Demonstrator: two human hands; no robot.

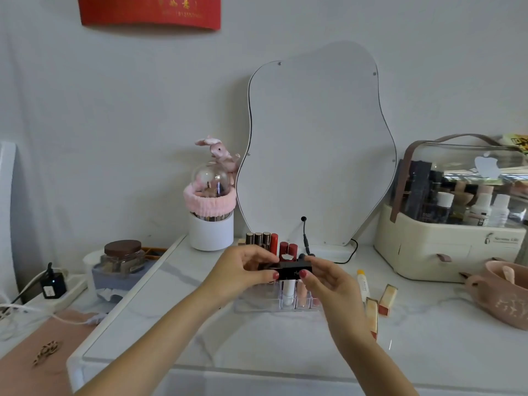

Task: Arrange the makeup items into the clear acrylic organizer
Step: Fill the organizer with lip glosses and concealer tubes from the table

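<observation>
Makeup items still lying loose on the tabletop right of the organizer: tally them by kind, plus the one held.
Gold-and-red lipstick tubes: 2
White tube with yellow cap: 1
Black tube held by left hand and right hand above the organizer: 1
Total: 4

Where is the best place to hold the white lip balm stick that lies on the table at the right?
Pinch the lip balm stick across its narrow white body, coming from above. It lies flat with free table on both long sides.
</observation>
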